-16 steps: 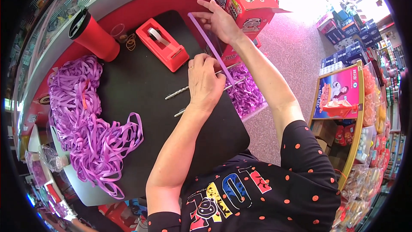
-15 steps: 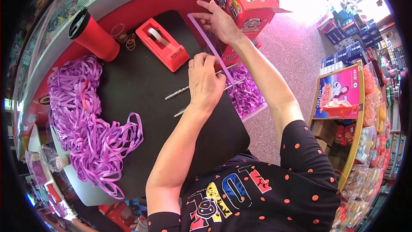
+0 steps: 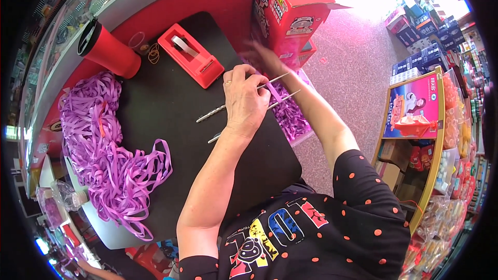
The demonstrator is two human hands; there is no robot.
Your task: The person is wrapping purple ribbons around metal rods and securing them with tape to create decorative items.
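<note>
In the head view, two metal rods (image 3: 211, 113), crossed by a purple strip (image 3: 274, 93), are being gripped by the left hand (image 3: 245, 96) over the black table (image 3: 155, 106). The right hand (image 3: 265, 59) is being seen apart, blurred; its hold cannot be told.

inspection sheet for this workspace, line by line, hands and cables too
Surface: dark table top, ribbon pile at its left
Job's things: purple ribbon strip across two metal rods; container of purple pieces beyond the table's right edge
Clutter: red tape dispenser, red tumbler, rubber bands
Hands: left hand bent over the metal rods, grip partly hidden; right hand blurred, near the red box
Cables: none clearly seen
Surroundings: display stand at right
</note>
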